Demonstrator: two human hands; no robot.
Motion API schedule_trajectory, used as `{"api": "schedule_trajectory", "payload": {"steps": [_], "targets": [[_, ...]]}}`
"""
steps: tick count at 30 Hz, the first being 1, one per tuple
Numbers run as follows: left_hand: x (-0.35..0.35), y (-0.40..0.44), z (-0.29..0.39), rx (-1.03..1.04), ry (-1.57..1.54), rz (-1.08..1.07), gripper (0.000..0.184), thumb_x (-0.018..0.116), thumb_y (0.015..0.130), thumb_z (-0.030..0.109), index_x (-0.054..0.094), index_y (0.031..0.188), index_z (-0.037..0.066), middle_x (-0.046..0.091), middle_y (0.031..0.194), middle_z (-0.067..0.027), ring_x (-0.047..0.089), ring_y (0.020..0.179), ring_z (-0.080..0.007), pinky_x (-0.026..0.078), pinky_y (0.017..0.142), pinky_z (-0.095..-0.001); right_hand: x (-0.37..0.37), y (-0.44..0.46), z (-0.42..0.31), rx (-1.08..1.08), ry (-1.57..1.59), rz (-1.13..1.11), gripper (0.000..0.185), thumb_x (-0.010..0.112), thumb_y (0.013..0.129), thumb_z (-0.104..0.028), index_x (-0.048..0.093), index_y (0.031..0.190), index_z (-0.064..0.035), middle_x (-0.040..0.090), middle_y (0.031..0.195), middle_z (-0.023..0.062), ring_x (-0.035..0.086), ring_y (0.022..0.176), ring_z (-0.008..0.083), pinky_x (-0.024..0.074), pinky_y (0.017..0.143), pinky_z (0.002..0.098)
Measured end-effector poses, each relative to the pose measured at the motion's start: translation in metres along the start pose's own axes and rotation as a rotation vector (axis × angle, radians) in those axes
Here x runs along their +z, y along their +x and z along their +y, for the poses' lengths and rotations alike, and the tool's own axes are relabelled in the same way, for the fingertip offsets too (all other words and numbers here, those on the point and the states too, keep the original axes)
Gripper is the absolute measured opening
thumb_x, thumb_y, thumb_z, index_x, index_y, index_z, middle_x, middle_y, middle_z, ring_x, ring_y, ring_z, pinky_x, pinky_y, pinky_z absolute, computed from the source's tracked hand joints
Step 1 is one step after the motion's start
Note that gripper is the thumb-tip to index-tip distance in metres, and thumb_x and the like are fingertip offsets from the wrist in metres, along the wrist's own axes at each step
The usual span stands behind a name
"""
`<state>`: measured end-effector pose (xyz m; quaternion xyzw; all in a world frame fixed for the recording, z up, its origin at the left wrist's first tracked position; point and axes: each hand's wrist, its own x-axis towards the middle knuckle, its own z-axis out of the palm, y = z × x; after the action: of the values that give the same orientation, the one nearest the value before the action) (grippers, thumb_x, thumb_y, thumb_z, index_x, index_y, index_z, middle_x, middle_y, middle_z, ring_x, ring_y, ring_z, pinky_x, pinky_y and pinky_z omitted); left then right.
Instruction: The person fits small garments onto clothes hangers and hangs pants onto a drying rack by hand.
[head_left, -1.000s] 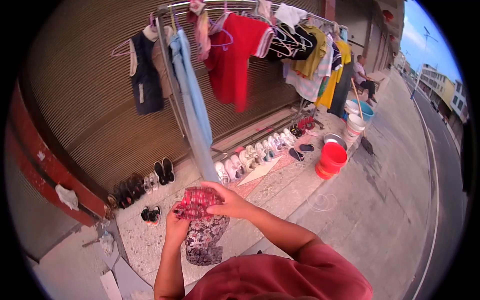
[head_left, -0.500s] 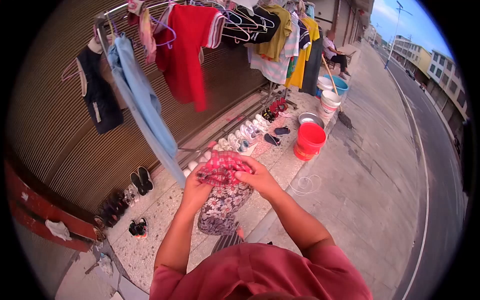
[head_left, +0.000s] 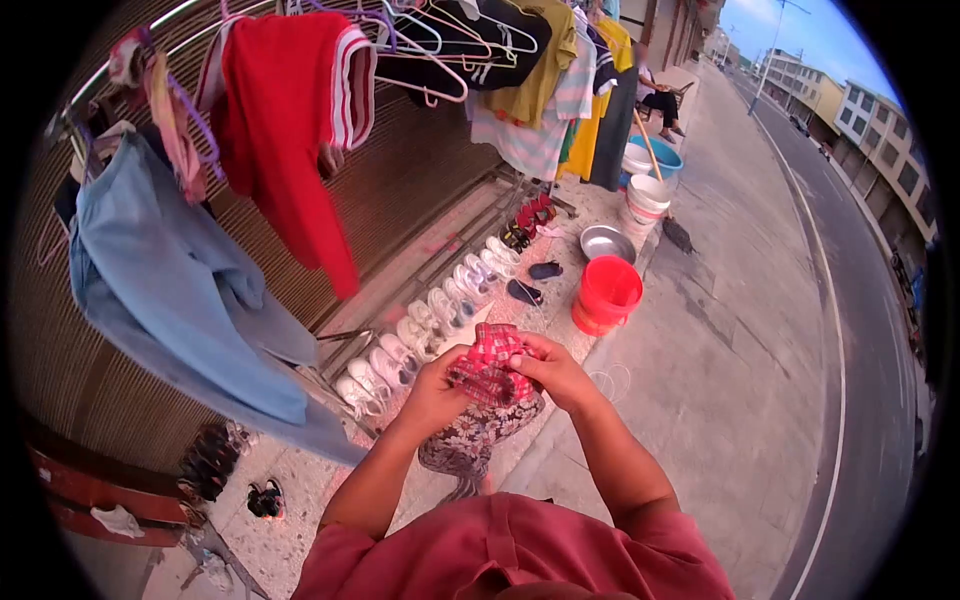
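Note:
My left hand (head_left: 438, 388) and my right hand (head_left: 556, 372) are both closed on a red checked cloth (head_left: 494, 347), bunched up between them in front of my chest. My left fingers grip its left side, while the right thumb presses on its right side. Below the cloth shows a dark fabric with a daisy print (head_left: 463, 447); I cannot tell whether the two are joined. Off to the left, light blue jeans (head_left: 180, 290) hang from the rack, nearer to my left arm than the red top (head_left: 285, 130) on its hanger.
White shoes (head_left: 425, 318) stand in a row along the rack's base. Ahead right are a red bucket (head_left: 608, 290), a metal basin (head_left: 607, 242) and white buckets (head_left: 648, 198). More clothes and hangers (head_left: 435, 60) fill the rack. A person (head_left: 660, 98) sits farther back beside the road.
My view has shifted closer to the rack, so the jeans and red top look larger and lie farther left. Both hands still hold the checked cloth, which is more bunched.

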<state>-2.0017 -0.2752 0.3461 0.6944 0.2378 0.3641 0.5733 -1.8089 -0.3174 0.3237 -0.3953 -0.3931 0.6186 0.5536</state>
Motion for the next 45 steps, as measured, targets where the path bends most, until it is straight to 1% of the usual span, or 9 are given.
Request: {"api": "schedule_trajectory", "payload": {"steps": [14,21,23,26,31,37,42,43,45], "targets": [[-0.017,0.178,0.008,0.052,0.206,0.07,0.041,0.051,0.076,-0.005,0.051,0.117,0.001,0.059,0.105,-0.0062,0.053,0.097,-0.0104,0.039,0.086,-0.0244,-0.103,0.161,-0.105,-0.284,0.492,0.299,0.027,0.051,0.085,-0.01,0.05,0.111,-0.0029,0.06,0.099,0.0076,0.06,0.084,0.0164,0.0483,0.076,0.0295],[-0.002,0.295,0.001,0.055,0.161,0.246,0.044,0.049,0.078,-0.005,0.046,0.122,0.001,0.057,0.108,-0.0066,0.051,0.102,-0.0129,0.036,0.091,-0.026,-0.162,0.272,-0.166,-0.269,0.421,0.067,0.032,0.047,0.086,-0.012,0.045,0.117,-0.0021,0.058,0.105,0.0099,0.059,0.092,0.0198,0.0468,0.083,0.0339],[0.0,0.326,0.004,0.225,0.308,0.333,0.046,0.051,0.079,-0.004,0.044,0.124,0.003,0.057,0.107,-0.0058,0.051,0.099,-0.0097,0.038,0.087,-0.0247,-0.158,0.294,-0.193,-0.263,0.396,0.044,0.035,0.046,0.086,-0.01,0.043,0.12,-0.0008,0.057,0.107,0.0101,0.058,0.094,0.0195,0.0464,0.084,0.0334],[0.002,0.356,0.012,0.242,0.299,0.417,0.049,0.052,0.079,-0.003,0.041,0.127,0.003,0.057,0.1,-0.004,0.052,0.093,-0.0082,0.039,0.085,-0.0235,-0.152,0.332,-0.228,-0.273,0.412,-0.059,0.03,0.046,0.085,-0.005,0.047,0.114,-0.0012,0.059,0.098,0.0085,0.06,0.084,0.0164,0.05,0.071,0.0301],[-0.009,0.374,0.005,0.22,0.345,0.578,0.055,0.053,0.08,-0.003,0.034,0.132,0.002,0.054,0.086,0.0011,0.049,0.081,-0.0063,0.039,0.08,-0.0207,-0.127,0.391,-0.255,-0.353,0.447,-0.39,0.033,0.043,0.088,-0.005,0.041,0.121,0.0027,0.056,0.108,0.0109,0.056,0.095,0.018,0.0441,0.084,0.0307],[-0.024,0.39,0.022,0.306,0.401,0.738,0.067,0.05,0.08,-0.005,0.018,0.138,0.002,0.049,0.077,0.0032,0.046,0.074,-0.0057,0.039,0.077,-0.0199,-0.081,0.421,-0.25,-0.38,0.547,-0.46,0.036,0.041,0.09,-0.007,0.036,0.125,0.0006,0.051,0.116,0.0127,0.052,0.104,0.0207,0.0408,0.091,0.0352],[-0.047,0.4,0.032,0.378,0.518,0.794,0.07,0.05,0.079,-0.004,0.014,0.139,0.001,0.049,0.118,-0.0081,0.046,0.106,-0.0131,0.033,0.093,-0.0243,-0.06,0.441,-0.247,-0.339,0.557,-0.597,0.038,0.039,0.09,-0.007,0.033,0.127,0.0019,0.05,0.117,0.0133,0.052,0.105,0.021,0.0403,0.092,0.0352],[-0.05,0.403,0.038,0.416,0.55,0.762,0.07,0.052,0.078,-0.003,0.015,0.138,0.001,0.033,0.136,-0.0136,0.034,0.122,-0.0173,0.026,0.1,-0.0267,-0.057,0.443,-0.248,-0.332,0.526,-0.59,0.038,0.038,0.09,-0.006,0.034,0.126,0.0025,0.05,0.118,0.0143,0.052,0.105,0.0215,0.0413,0.091,0.0346],[-0.06,0.407,0.041,0.447,0.602,0.764,0.07,0.055,0.077,-0.001,0.02,0.137,0.002,0.034,0.135,-0.0165,0.033,0.124,-0.0237,0.026,0.101,-0.0305,-0.055,0.449,-0.25,-0.334,0.447,-0.649,0.039,0.038,0.089,-0.005,0.033,0.128,0.0033,0.05,0.117,0.0136,0.053,0.103,0.02,0.0421,0.089,0.0323]]}}
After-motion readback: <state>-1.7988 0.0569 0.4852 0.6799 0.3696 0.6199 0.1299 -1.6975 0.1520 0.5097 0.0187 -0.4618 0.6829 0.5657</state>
